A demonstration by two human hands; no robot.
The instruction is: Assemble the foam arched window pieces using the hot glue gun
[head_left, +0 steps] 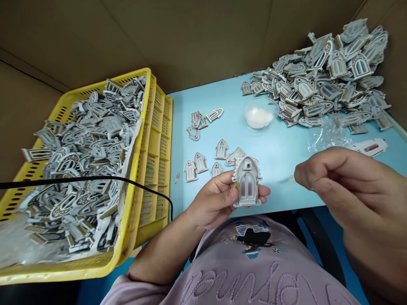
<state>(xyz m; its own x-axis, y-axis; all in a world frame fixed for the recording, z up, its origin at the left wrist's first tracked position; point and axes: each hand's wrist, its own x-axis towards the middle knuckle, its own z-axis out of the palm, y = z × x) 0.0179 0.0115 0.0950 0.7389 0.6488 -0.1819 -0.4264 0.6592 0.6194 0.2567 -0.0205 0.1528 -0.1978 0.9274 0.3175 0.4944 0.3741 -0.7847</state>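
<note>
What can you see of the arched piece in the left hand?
The arched piece is whitish-grey with brownish-gold side edges, apparently molded plastic or resin. It has a knobbly outline, a small dark recess or hole near its peak, two tall pinkish-grey panes and a wider base. Base toward the wearer, it's held over the table's near edge, left hand thumb at one side, fingers behind.

Yellow plastic crate: placed at the left, its walls pierced by slots.
Black cable: seen across the crate, bent downward at its right end.
Brown cardboard panels: stood upright at the far side, left and right.
Light-blue tabletop: bordered by the panels at the far edge.
Clear plastic bag: crumpled at the right.
White device: marked with a red panel, laid right of the bag.
Black chair armrest: partly seen, near right.
</note>
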